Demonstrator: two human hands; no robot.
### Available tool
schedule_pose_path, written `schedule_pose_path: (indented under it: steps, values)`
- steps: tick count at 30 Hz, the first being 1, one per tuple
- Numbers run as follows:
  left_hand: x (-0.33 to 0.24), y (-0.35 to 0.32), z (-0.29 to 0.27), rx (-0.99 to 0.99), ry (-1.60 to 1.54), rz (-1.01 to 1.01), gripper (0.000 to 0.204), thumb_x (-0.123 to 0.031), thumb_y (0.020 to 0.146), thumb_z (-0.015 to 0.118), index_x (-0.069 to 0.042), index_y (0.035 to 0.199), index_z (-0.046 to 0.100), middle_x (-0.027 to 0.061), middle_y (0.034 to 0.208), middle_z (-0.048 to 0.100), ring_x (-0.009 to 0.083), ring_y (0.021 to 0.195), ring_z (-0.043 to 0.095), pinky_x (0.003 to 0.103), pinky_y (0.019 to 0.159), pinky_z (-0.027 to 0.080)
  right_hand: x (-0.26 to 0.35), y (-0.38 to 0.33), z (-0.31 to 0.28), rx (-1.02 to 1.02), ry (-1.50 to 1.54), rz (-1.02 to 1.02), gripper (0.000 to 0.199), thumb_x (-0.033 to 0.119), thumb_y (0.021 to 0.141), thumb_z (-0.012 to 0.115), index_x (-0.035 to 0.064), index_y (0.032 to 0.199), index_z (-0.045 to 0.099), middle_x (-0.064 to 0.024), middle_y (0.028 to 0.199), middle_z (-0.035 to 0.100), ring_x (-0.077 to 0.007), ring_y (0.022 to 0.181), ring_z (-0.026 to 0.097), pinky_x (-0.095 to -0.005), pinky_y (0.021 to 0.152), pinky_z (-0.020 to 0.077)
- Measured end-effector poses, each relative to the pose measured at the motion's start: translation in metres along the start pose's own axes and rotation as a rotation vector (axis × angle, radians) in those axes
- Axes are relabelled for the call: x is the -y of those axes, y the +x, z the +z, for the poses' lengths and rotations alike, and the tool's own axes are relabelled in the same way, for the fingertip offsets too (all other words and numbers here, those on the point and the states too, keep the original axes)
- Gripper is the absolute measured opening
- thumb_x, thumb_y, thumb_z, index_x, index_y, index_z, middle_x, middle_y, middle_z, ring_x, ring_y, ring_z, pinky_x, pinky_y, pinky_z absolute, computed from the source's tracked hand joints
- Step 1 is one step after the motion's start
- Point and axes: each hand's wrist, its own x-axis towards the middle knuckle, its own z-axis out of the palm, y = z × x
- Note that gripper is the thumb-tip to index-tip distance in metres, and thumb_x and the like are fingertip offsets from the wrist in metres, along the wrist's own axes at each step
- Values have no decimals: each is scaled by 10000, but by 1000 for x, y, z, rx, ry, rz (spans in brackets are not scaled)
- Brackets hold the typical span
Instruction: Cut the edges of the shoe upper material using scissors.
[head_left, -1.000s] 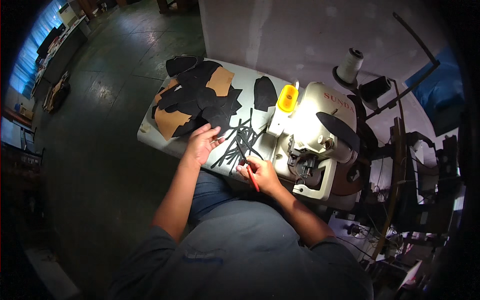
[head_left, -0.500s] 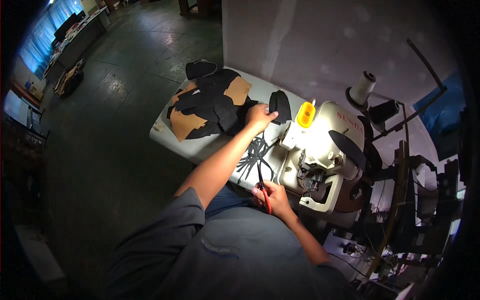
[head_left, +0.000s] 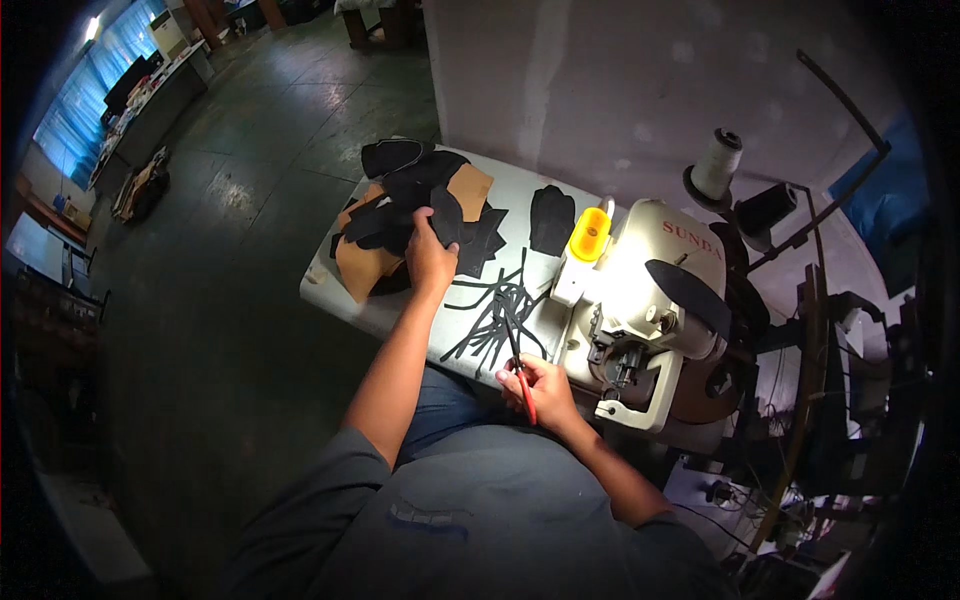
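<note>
My left hand [head_left: 430, 255] reaches out over the table and grips a black cut piece at the edge of a pile of black and tan pieces [head_left: 400, 215]. My right hand [head_left: 535, 385] rests at the table's near edge, closed around red-handled scissors [head_left: 520, 375] whose blades point away from me. Thin black strips [head_left: 495, 315] lie scattered between the two hands. A single black piece [head_left: 552, 218] lies flat beside the pile, near the machine.
A white sewing machine [head_left: 650, 300] with a lit work area stands at the right of the grey table [head_left: 370, 310]. A yellow container [head_left: 590, 232] sits on its left end. Thread cones [head_left: 718, 165] stand behind it. The concrete floor [head_left: 200, 300] lies to the left.
My left hand has moved from the black strips out to the pile of cut pieces and closed on a black one. My right hand has kept hold of the scissors.
</note>
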Motion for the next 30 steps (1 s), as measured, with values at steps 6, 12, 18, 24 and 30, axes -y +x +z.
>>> schedule_pose_path:
  steps: [6, 12, 18, 24, 30]
  values:
    - [-18, -58, -16, 240, -1337, -379, 394, -127, 968, 809, 15, 1305, 661, 102, 1272, 728, 214, 1157, 693, 371, 1030, 535, 14, 15, 0, -123, 162, -7, 226, 242, 1007, 811, 62, 1037, 678, -26, 740, 715, -92, 591, 660, -255, 522, 513]
    - [-42, -138, -39, 360, -1544, -543, 273, -129, 1048, 720, -50, 1308, 707, 49, 1247, 734, 186, 1142, 699, 364, 1016, 550, 27, 18, 9, -181, 242, -75, 250, 224, 995, 823, 51, 1089, 668, -48, 763, 717, -107, 587, 676, -250, 521, 531]
    - [-39, -174, -45, 419, -1337, -304, 340, -104, 1038, 737, -34, 1359, 649, 28, 1221, 703, 132, 1125, 664, 323, 1037, 512, 39, 14, 6, -141, 275, -109, 235, 162, 974, 824, 64, 1047, 624, -51, 749, 705, -121, 557, 646, -266, 499, 508]
    - [-13, -144, -72, -181, -750, 55, 733, -193, 895, 879, -14, 1506, 517, 148, 1514, 547, 271, 1430, 491, 440, 1222, 369, 47, 8, -8, -128, 191, -90, 247, 175, 978, 820, 28, 1094, 661, -24, 737, 701, -78, 561, 622, -253, 508, 493]
    - [-56, -114, -117, 644, -228, 539, 484, -240, 868, 892, -54, 1284, 730, 131, 1219, 766, 246, 1225, 663, 427, 1164, 423, 42, 7, 0, 40, 315, -41, 217, 171, 986, 818, 62, 1085, 659, -8, 741, 680, -73, 576, 610, -240, 533, 483]
